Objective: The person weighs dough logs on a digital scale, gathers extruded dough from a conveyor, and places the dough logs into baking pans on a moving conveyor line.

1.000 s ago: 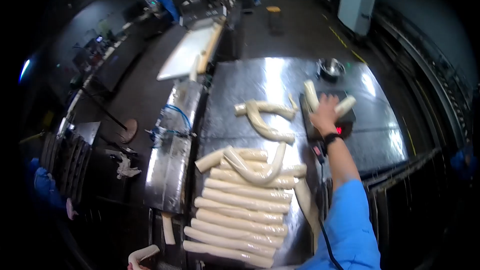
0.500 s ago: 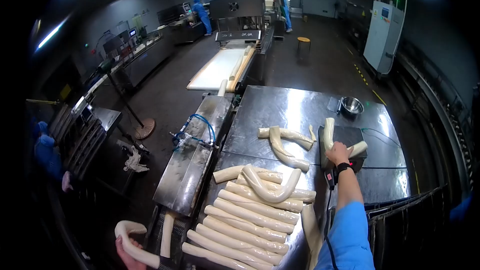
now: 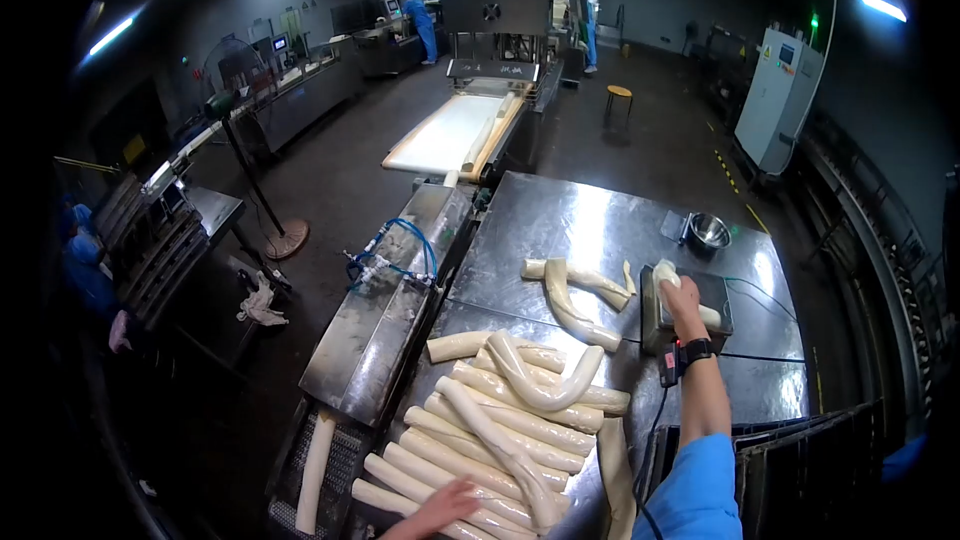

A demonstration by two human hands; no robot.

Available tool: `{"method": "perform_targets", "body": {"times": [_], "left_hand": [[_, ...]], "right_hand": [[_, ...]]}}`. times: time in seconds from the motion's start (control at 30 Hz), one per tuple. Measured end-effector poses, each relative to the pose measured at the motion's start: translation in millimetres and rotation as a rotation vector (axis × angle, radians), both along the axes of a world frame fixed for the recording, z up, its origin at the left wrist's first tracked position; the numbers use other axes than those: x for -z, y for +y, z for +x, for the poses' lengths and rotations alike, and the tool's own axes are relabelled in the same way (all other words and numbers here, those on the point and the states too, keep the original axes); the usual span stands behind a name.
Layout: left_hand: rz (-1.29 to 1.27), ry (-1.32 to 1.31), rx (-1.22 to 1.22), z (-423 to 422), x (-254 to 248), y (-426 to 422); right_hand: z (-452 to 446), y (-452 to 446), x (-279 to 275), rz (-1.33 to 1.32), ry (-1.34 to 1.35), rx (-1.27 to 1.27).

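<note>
At the right of the table, my right hand (image 3: 682, 302) is wrapped round a pale dough roll (image 3: 709, 318) on a dark metal box (image 3: 655, 338). My fingers hide its middle. My left hand (image 3: 448, 506), fingers stretched out and holding nothing, is over the near end of a row of long dough rolls (image 3: 470, 478). One dough roll (image 3: 492, 432) lies slantwise across that row. A U-shaped dough roll (image 3: 540, 390) rests on its far end. Beyond it, two crossed dough pieces (image 3: 572, 308) lie on the steel table (image 3: 480, 285).
Left of the table runs a steel-covered conveyor (image 3: 385, 305) with blue hoses; one roll (image 3: 315, 470) lies on its mesh belt. It leads to a white belt (image 3: 450, 135). A steel bowl (image 3: 710, 232) stands at the back right. Workers in blue (image 3: 420, 28) are in the background.
My left hand has left the conveyor side and let go of its curved roll; a roll now lies slantwise across the row. The dough under my right hand now lies lower on the box.
</note>
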State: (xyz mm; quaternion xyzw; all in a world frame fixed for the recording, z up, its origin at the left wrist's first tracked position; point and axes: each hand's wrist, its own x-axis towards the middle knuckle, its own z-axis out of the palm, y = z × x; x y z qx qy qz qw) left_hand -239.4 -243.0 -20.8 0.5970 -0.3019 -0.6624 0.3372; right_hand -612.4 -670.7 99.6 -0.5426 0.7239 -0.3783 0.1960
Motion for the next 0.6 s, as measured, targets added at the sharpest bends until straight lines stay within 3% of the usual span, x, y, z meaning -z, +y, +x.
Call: {"method": "perform_targets", "body": {"times": [0.03, 0.1, 0.13, 0.17, 0.23, 0.27, 0.3, 0.33, 0.4, 0.43, 0.53, 0.6], "left_hand": [[-0.027, -0.023, 0.012, 22.7, 18.1, 7.8], [-0.297, -0.587, -0.105, 67.7, -4.0, 26.5], [-0.179, -1.023, -0.063, 82.6, -36.5, 29.1], [-0.264, -1.221, -0.093, 106.7, -45.3, 39.4], [-0.215, -1.563, -0.317, 160.0, -2.0, 89.4], [0.024, -1.533, -0.357, 184.5, 4.8, 107.7], [0.229, -1.297, -0.443, 192.5, -11.5, 117.7], [0.299, -1.175, -0.447, 207.9, 3.2, 140.2], [0.085, -1.537, -0.289, 207.6, 20.8, 175.7], [0.085, -1.538, -0.298, 207.5, 21.6, 184.3], [0.206, -1.279, -0.333, 169.1, -45.0, 182.9], [0.03, -1.357, -0.411, 172.6, -22.5, 216.3]], "right_hand": [[12.0, 4.8, -7.3, -0.045, -0.063, -0.108], [43.4, 31.3, -29.0, -0.098, -0.076, -0.295], [61.2, 48.9, -39.3, -0.103, -0.025, -0.373], [74.0, 57.2, -30.8, -0.03, 0.001, -0.475], [100.4, 80.9, -7.5, 0.085, 0.132, -0.666], [114.5, 96.6, 4.8, 0.126, 0.237, -0.751], [127.8, 99.5, 32.7, 0.267, 0.403, -0.941], [140.7, 105.6, 59.0, 0.409, 0.57, -1.128], [162.4, 150.7, 80.6, 0.032, 0.579, -0.795], [169.6, 156.5, 76.8, 0.105, 0.622, -0.77], [178.7, 164.8, 83.1, 0.11, 0.6, -0.647], [182.0, 176.7, 82.8, -0.001, 0.628, -0.682]]}}
